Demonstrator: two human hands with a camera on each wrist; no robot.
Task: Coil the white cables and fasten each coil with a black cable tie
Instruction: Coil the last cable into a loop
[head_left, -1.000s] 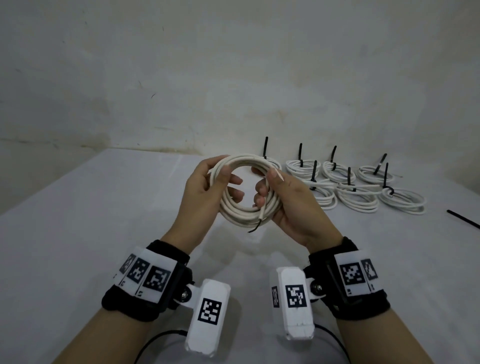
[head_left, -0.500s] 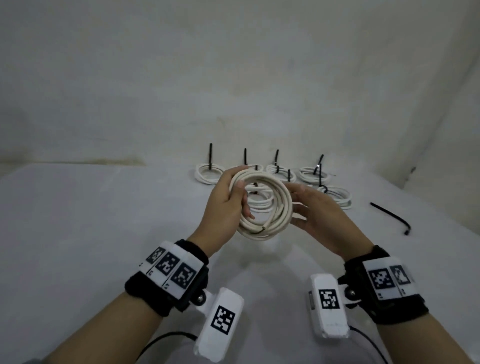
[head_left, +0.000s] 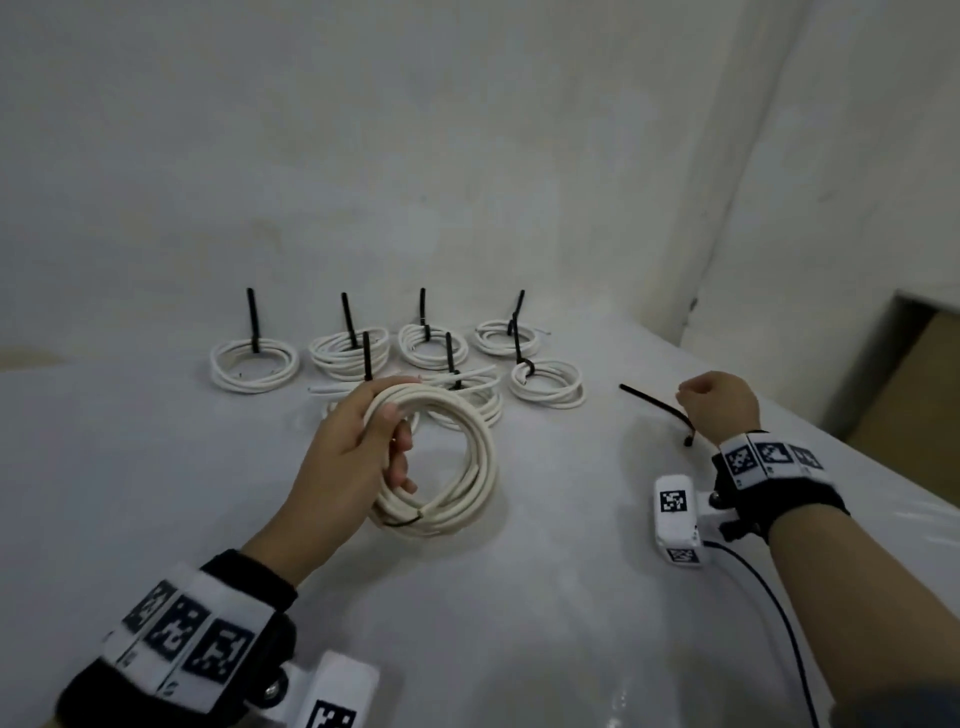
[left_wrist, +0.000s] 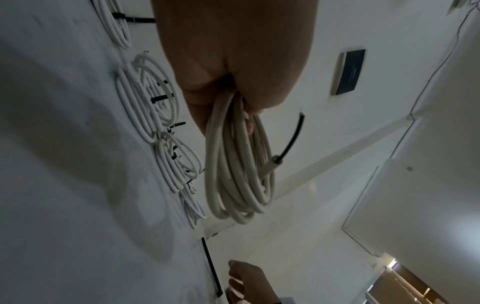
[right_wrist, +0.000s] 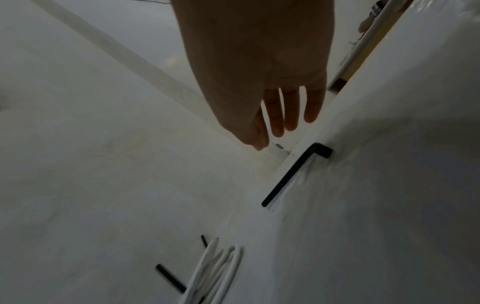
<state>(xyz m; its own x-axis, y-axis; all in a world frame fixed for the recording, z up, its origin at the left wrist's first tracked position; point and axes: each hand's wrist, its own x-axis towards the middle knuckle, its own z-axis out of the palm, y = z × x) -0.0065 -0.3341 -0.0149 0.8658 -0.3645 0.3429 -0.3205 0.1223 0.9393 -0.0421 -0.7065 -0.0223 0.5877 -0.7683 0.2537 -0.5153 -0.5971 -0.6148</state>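
The left hand (head_left: 347, 457) holds a round coil of thick white cable (head_left: 447, 467) upright above the white worktop (head_left: 156, 493), its fingers (head_left: 397, 441) curled through the loop and clamped on the strands. At the right, the right hand (head_left: 719, 402) hangs over a loose black plastic cable tie (head_left: 655, 406) lying on the worktop, its fingers (right_wrist: 291, 115) hanging slightly apart just above the tie's bent end, holding nothing. Seven white cable coils already bound with black ties (head_left: 395, 353) lie in two rows at the far side.
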